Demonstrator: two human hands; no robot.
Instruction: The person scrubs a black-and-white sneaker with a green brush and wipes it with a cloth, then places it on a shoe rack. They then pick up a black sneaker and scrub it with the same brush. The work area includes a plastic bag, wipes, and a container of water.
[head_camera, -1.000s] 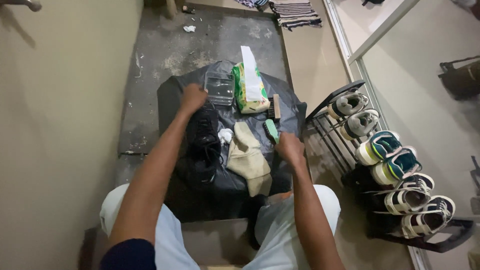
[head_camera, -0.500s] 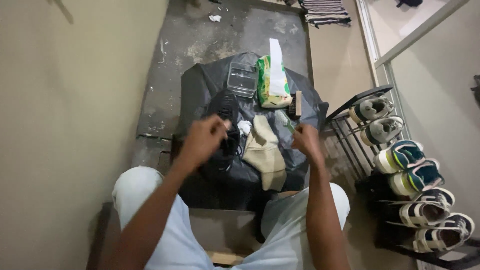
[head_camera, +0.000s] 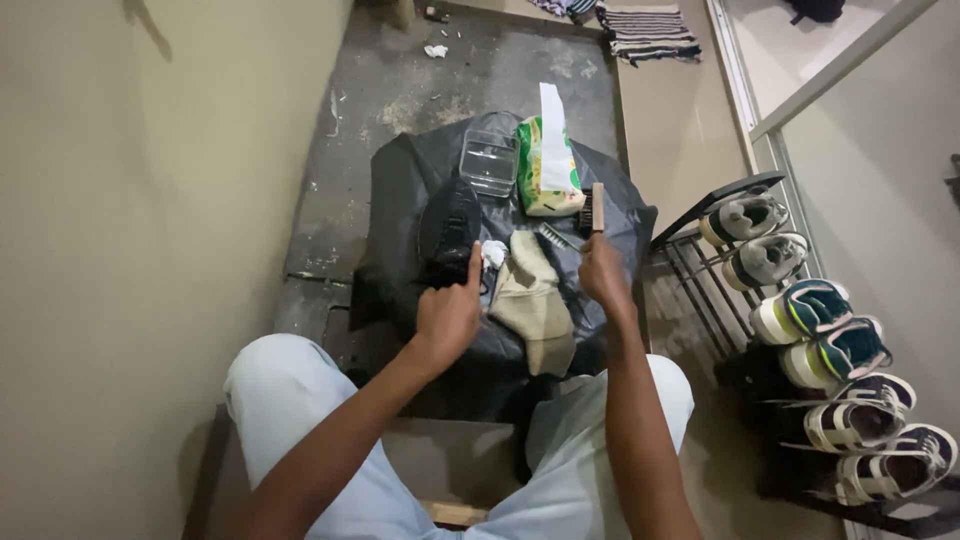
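A black shoe (head_camera: 450, 232) is touched at its near end by the left hand (head_camera: 447, 315), whose fingers are curled loosely with nothing clasped. A small green brush (head_camera: 556, 237) is gripped by the right hand (head_camera: 603, 272). Between the hands a beige cloth (head_camera: 530, 300) is spread on black plastic sheeting (head_camera: 400, 200). Beyond the right hand a wooden brush (head_camera: 595, 207) and a green tissue pack (head_camera: 545, 170) are seen.

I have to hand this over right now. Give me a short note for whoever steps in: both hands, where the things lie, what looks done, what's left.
Left hand: closed, thumb up, touching the black shoe on the black plastic sheet.
Right hand: apparently gripping the small green-bristled brush; grip partly hidden.
Beside them: beige cloth, white crumpled wad, clear plastic box, green tissue pack, wooden-backed brush.
Done: things laid out.
Left: the shoe's cleaning progress can't be judged.
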